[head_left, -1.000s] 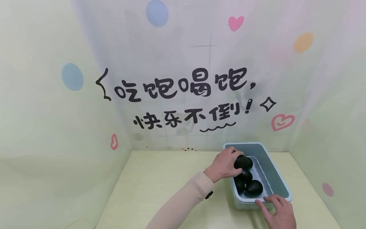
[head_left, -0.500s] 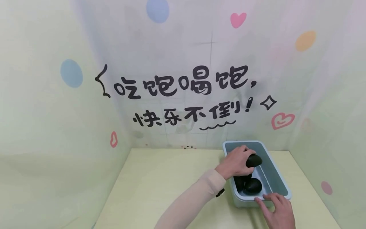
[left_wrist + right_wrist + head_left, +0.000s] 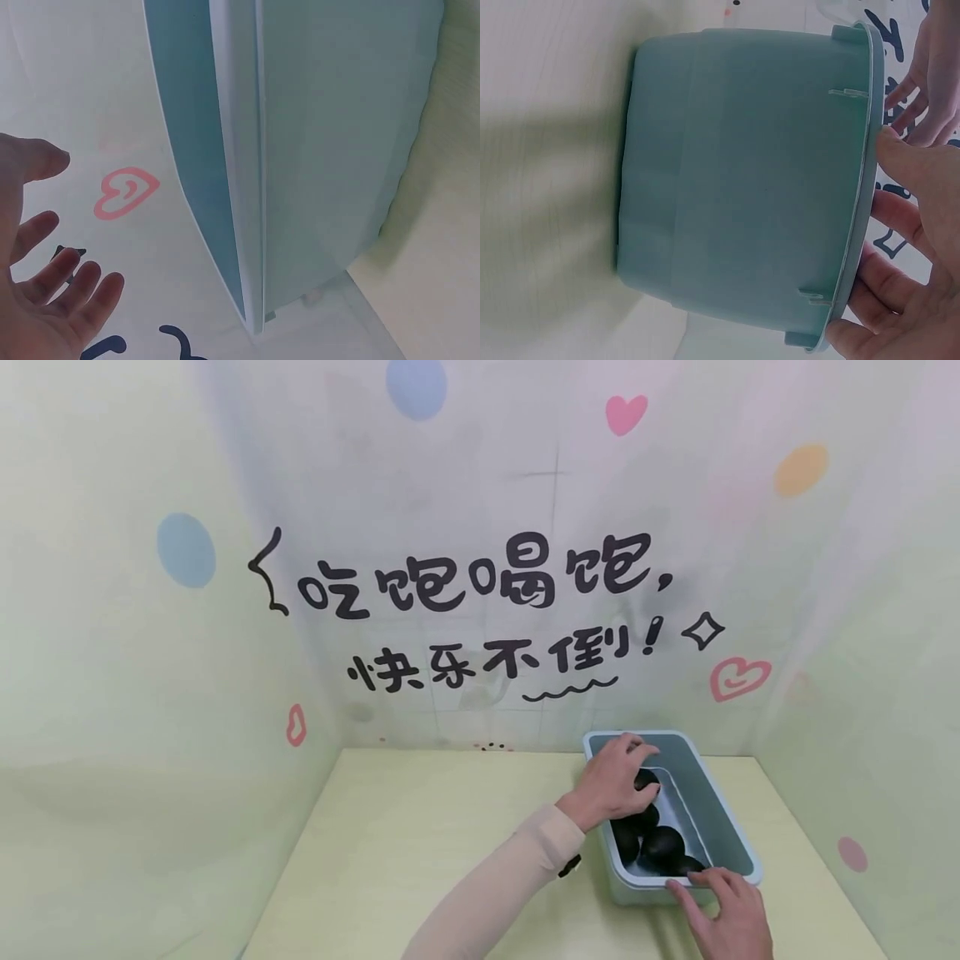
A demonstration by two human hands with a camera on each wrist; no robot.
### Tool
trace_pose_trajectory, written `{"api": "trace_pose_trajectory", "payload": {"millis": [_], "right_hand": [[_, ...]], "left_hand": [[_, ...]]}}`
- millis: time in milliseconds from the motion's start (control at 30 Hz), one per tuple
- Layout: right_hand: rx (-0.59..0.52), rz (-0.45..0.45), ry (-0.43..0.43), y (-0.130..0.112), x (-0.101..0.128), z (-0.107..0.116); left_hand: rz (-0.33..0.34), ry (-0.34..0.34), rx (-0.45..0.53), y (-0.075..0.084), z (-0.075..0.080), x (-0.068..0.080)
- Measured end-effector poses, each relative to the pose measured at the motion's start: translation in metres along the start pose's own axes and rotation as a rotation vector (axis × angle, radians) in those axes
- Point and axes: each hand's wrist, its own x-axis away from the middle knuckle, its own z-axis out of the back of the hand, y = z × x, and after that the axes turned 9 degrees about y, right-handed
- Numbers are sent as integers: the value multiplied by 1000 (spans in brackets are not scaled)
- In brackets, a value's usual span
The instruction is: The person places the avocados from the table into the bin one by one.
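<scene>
On the desk, far right: a pale blue plastic bin [image 3: 720, 827], rectangular, smooth-walled, with a thin rim.
Contents: several dark, glossy, egg-shaped pieces [image 3: 662, 845] lying together at the bin's left and near side.
Left hand [image 3: 611, 781]: reaches into the bin; the wrist view shows its fingers loosely spread, gripping nothing.
Right hand [image 3: 727, 914]: fingers straight, pressing on the near rim.
Change: a second ago the left hand held one dark piece above the others; that piece now appears to lie under the fingers, so the placing looks done.
Desk [image 3: 420, 860]: matt pale yellow.
</scene>
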Motion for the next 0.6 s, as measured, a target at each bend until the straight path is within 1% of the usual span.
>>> {"api": "trace_pose_trajectory", "payload": {"millis": [300,467,600], "right_hand": [[4,-26,-25,0,2,-1],[1,-14,2,0,4,-3],[-7,1,25,0,3,-4]], "left_hand": [[3,-36,-29,-2,2,6],[4,-8,-4,-2,6,11],[-1,46,31,-2,10,13]]}}
